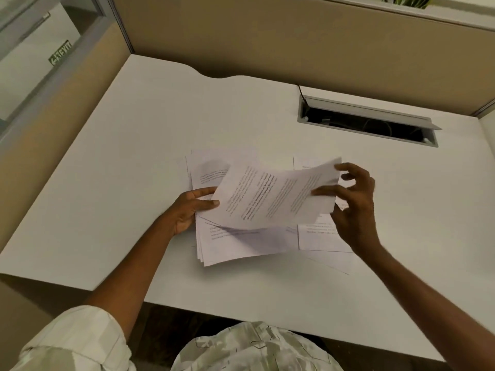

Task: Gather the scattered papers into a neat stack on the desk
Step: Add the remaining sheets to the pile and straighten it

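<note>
The left hand has its fingers pinched on the left edge of a printed sheet; the right hand, fingers loosely spread, grips its right edge. The sheet hangs curved above a rough stack, another page just right, mid-desk.

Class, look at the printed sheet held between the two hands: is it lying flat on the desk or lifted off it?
Lifted. The printed sheet bows upward between the left hand and right hand, casting a shadow on the pile beneath.
</note>
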Available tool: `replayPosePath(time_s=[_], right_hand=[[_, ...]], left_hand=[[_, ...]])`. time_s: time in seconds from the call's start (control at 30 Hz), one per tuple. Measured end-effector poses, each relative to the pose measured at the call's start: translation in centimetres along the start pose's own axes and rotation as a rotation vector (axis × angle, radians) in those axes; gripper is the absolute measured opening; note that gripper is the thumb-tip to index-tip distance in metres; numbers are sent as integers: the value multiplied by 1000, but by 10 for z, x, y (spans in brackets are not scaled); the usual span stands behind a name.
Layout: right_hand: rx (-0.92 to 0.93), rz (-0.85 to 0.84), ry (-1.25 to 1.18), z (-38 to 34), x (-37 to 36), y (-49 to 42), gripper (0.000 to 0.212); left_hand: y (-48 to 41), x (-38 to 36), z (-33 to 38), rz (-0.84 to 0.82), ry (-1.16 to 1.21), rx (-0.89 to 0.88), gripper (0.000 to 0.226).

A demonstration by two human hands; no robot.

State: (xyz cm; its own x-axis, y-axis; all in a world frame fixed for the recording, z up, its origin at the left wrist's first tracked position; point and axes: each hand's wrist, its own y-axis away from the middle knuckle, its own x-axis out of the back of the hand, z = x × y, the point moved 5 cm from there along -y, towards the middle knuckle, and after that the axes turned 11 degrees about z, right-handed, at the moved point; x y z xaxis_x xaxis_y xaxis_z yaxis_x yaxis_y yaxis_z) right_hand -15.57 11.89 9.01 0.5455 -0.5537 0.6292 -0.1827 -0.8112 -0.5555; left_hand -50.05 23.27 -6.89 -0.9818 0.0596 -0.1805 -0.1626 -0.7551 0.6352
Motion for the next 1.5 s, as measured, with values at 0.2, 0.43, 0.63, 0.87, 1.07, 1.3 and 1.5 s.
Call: replayPosePath(time_s=[0.2, 0.43, 0.63, 0.87, 1.07, 1.3, 1.5], right_hand=[[-1320, 446, -942, 20, -72, 80, 77], [-1380, 391, -1202, -13, -114, 107, 63], [-1454, 440, -901, 10, -115, 98, 57], [-1295, 35, -879, 50, -79, 44, 52], [-1138, -353, -671, 71, -81, 38, 60], [-956, -363, -436, 48, -128, 29, 41], [-932, -396, -378, 34, -160, 19, 44]], left_hand=[[2, -9, -19, 202, 125, -84, 50], [6, -20, -29, 273, 118, -175, 46], [7, -23, -30, 237, -72, -219, 41], [12, -10, -14, 232, -172, -116, 37], [15, -1, -2, 245, -345, -282, 31], [20, -7, -5, 181, -515, -365, 77], [21, -13, 1, 226, -477, -376, 85]])
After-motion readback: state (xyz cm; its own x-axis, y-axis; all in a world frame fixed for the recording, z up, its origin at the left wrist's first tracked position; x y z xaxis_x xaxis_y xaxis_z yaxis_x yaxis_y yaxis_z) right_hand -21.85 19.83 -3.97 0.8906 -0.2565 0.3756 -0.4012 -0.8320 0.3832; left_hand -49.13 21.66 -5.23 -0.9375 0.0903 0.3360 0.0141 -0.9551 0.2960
